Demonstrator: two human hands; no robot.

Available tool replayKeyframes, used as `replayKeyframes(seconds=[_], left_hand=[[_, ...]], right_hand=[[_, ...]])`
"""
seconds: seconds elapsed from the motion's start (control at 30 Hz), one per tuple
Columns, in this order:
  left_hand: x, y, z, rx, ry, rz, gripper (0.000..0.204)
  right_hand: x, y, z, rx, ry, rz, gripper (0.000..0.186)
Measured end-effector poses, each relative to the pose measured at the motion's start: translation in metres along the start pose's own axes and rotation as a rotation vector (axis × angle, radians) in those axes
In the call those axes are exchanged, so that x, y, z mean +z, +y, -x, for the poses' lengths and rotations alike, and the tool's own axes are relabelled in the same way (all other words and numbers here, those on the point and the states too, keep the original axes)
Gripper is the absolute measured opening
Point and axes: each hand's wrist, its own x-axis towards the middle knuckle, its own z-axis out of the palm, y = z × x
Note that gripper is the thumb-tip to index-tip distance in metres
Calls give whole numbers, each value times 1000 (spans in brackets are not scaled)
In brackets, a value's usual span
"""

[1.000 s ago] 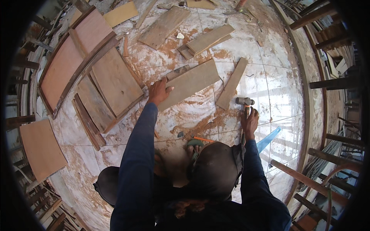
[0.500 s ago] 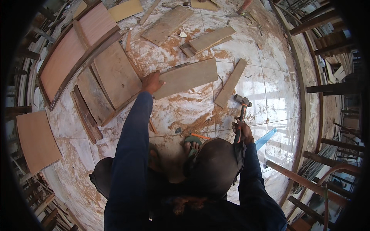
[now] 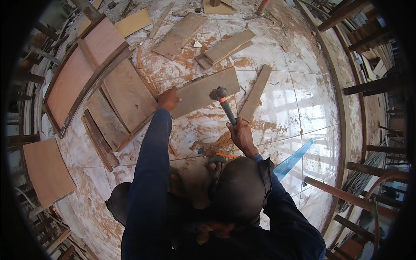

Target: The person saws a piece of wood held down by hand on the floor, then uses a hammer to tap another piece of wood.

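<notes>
My left hand (image 3: 168, 99) is closed on the near-left end of a long wooden board (image 3: 208, 89), where it meets a panel of joined planks (image 3: 130, 84). The fingers curl partly out of sight, and the thumb points right. In my right hand (image 3: 242, 138) is a claw hammer (image 3: 227, 110) with a dark handle and an orange band. Its head is up over the right part of the board, and the fingers wrap the lower handle. A narrow plank (image 3: 255, 93) lies just right of the board.
A blue tapered saw-like blade (image 3: 294, 159) lies on the tiled floor beside my right forearm. An orange stick (image 3: 225, 155) is near my foot. Loose planks (image 3: 182, 34) lie farther off. A framed pinkish panel (image 3: 82, 73) stands at the left. A wooden pole (image 3: 342, 195) juts in at the right.
My right hand has brought the hammer up and leftward from beside my knee to over the board. My left hand has stayed at the board's end.
</notes>
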Motion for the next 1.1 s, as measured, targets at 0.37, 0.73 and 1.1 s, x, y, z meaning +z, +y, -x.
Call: replayKeyframes(seconds=[0.37,0.73,1.1], left_hand=[[2,-2,11,28,77,-58,42],[15,17,13,47,79,-70,45],[16,-4,-4,-16,90,-104,45]], right_hand=[[15,-23,-18,-88,-16,88,34],[21,-7,-44,-86,-22,234,39],[-56,-75,-10,-196,163,-170,56]])
